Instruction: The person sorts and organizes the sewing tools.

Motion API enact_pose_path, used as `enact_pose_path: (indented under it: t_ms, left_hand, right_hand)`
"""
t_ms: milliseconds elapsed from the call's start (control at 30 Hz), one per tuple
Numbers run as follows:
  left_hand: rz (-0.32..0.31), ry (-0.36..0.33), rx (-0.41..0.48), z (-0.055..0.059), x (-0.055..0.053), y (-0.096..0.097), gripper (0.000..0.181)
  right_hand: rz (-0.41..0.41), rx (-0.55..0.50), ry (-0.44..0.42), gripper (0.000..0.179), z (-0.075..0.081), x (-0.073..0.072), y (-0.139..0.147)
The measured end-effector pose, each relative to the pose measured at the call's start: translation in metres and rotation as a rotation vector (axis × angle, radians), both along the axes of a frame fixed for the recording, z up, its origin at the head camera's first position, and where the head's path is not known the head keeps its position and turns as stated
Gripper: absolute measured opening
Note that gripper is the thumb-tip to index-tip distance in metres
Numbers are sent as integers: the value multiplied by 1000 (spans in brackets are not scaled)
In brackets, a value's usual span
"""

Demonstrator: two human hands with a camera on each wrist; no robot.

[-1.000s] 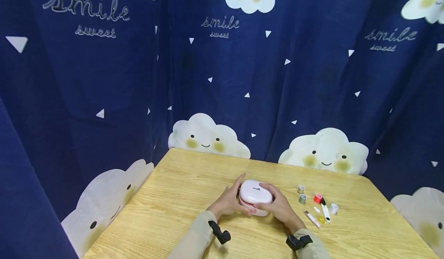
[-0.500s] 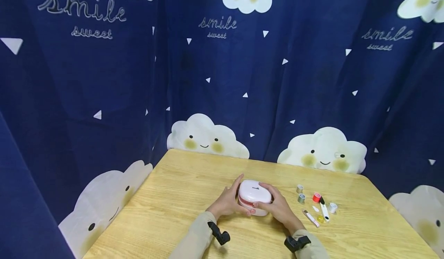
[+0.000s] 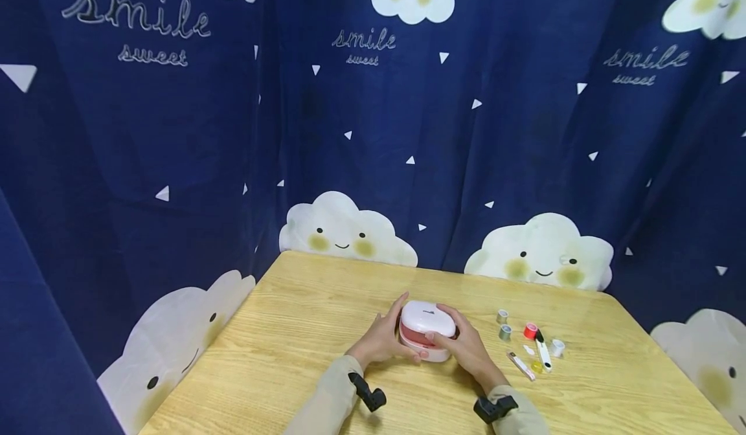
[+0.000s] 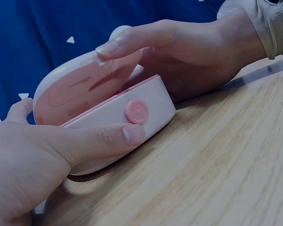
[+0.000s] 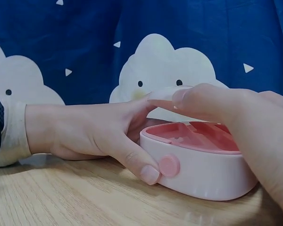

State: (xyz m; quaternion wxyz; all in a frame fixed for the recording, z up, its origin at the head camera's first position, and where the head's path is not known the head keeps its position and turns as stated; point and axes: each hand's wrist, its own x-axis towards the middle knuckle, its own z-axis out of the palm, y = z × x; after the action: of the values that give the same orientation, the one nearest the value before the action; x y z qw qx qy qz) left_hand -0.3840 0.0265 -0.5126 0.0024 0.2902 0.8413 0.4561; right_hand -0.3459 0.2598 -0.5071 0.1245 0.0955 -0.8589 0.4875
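A small white case (image 3: 428,317) with a pink interior stands on the table between both hands, its hinged lid (image 4: 70,87) tilted partway up. On its front is a round pink button (image 4: 137,111). My left hand (image 3: 381,339) holds the base around the left side, the thumb across the front beside that button. From the right, my right hand (image 3: 471,352) grips the lid, with its thumb at the raised front edge. Through the gap in the right wrist view, a pink divided tray (image 5: 195,134) shows inside; part of it is behind the right hand.
Right of the case lie a red thread spool (image 3: 530,331), a grey spool (image 3: 505,333), a silver spool (image 3: 502,316) and a white spool (image 3: 557,348). A black-and-white tool (image 3: 544,352), a nail clipper (image 3: 521,366) and a yellow piece (image 3: 537,366) lie near them on the wooden table (image 3: 315,331).
The front of the lid has risen under my right hand, and the gap showing the pink interior is wider. My left hand has stayed on the base.
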Motion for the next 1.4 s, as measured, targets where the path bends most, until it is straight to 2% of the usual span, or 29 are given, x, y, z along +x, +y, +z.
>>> enact_pose_path:
  t_ms: [267,400,700,1000,1400]
  left_hand:
    - [1,-21,5,0,1,-1,140]
    - [-10,-8,8,0,0,-2,140]
    - [-21,30,-13,-1,-2,-4,140]
    - [-26,31,-5,0,-5,-5,143]
    - [-20,37,-24,-5,-5,1,147]
  right_hand:
    - [-27,-16,3,77,1,-2,0]
    - [-39,-9,4,77,2,-5,-1]
    - [-103,-10,-57,80,9,-9,-5]
    - [-143,-6,-78,82,18,-14,-8]
    - [-213,-41,-112,86,20,-15,-6]
